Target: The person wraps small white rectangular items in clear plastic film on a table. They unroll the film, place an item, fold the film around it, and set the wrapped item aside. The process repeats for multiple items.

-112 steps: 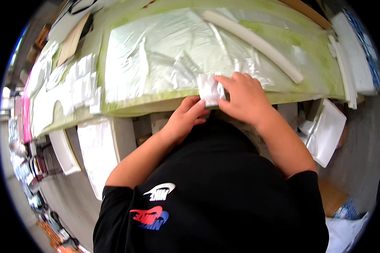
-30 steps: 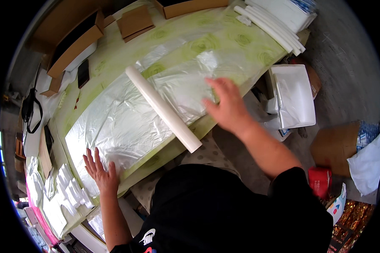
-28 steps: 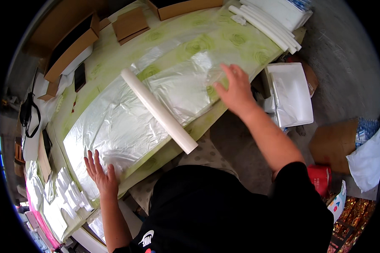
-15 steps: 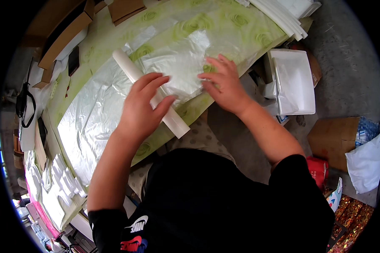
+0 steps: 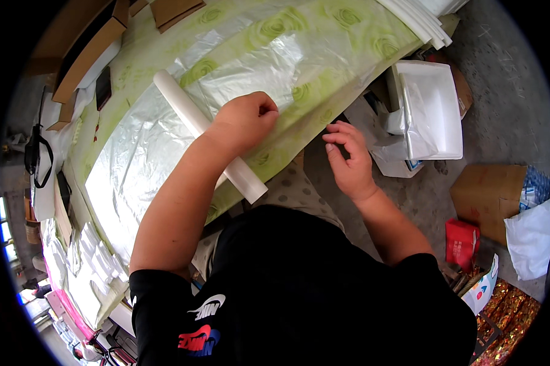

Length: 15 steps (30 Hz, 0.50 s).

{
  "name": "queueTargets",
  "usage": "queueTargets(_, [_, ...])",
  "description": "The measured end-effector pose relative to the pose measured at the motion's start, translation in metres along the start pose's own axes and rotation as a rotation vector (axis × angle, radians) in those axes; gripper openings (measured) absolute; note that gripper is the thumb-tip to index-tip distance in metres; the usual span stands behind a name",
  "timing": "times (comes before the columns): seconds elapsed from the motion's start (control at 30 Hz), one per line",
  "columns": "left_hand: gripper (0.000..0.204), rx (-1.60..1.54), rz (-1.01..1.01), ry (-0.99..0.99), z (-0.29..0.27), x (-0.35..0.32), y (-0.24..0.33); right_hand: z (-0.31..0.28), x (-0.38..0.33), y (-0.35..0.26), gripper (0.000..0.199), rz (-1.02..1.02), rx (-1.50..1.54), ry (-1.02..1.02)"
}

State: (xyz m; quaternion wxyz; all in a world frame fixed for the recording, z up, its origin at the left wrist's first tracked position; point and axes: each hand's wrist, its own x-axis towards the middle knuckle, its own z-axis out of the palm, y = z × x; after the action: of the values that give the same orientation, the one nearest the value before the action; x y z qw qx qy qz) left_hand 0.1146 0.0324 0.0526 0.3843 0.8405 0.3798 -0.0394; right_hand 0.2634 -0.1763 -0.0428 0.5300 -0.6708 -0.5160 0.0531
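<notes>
A white roll (image 5: 183, 107) lies slantwise on the table, across a sheet of clear plastic film (image 5: 125, 177). My left hand (image 5: 247, 119) is just right of the roll, over the film, its fingers curled into a pinch. Whatever is between those fingertips is hidden, and the left forearm passes above the roll's middle. Off the table's near edge, my right hand (image 5: 353, 161) hangs in the air with fingers bent and thumb apart, holding nothing.
The table has a green rose-patterned cover (image 5: 348, 18). A white foam box (image 5: 439, 113) stands to the right, with a cardboard box (image 5: 488, 198) and white bag (image 5: 534, 238) nearer. White foam strips (image 5: 418, 21) lie far right. A phone (image 5: 104, 88) rests at left, by cardboard boxes (image 5: 89, 58).
My left hand has gone right, past the roll, and its spread fingers have closed. The right hand has drawn back toward me and to the right, off the table.
</notes>
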Motion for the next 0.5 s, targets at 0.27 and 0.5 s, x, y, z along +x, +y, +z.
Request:
queueTargets(0.27, [0.031, -0.103, -0.046, 0.009, -0.001, 0.002, -0.003, 0.02, 0.021, -0.021, 0.022, -0.129, 0.108, -0.054])
queueTargets(0.5, [0.026, -0.053, -0.022, 0.073, 0.005, 0.006, 0.0, 0.026, 0.027, -0.027, 0.025, -0.194, 0.048, -0.039])
